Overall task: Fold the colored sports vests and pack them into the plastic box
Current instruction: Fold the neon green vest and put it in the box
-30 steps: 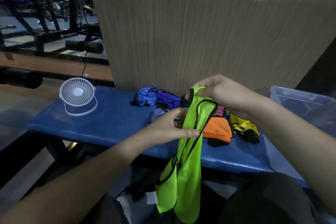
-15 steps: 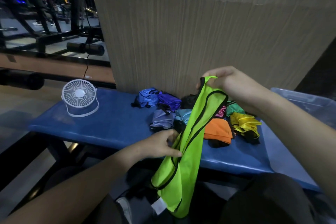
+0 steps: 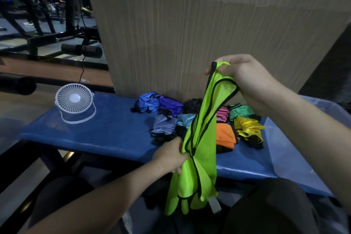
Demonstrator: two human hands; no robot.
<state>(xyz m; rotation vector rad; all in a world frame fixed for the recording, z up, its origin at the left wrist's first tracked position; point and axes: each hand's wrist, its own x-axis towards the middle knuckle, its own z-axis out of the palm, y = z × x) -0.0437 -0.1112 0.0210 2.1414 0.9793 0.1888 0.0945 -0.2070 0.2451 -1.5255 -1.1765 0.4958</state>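
The right hand (image 3: 247,81) pinches the shoulder straps of the lime-green vest (image 3: 199,148) at centre-right of the frame, while the left hand (image 3: 171,155) grips it halfway down, both closed on the cloth, so it hangs twisted in front of the blue bench (image 3: 106,135). The plastic box (image 3: 328,108) sits at the far right edge, seemingly empty, though little of it shows. The slick mesh is bunched rather than flat, so folding now could trap the twist, or its tail could sweep the crumpled vests (image 3: 190,119) off the bench.
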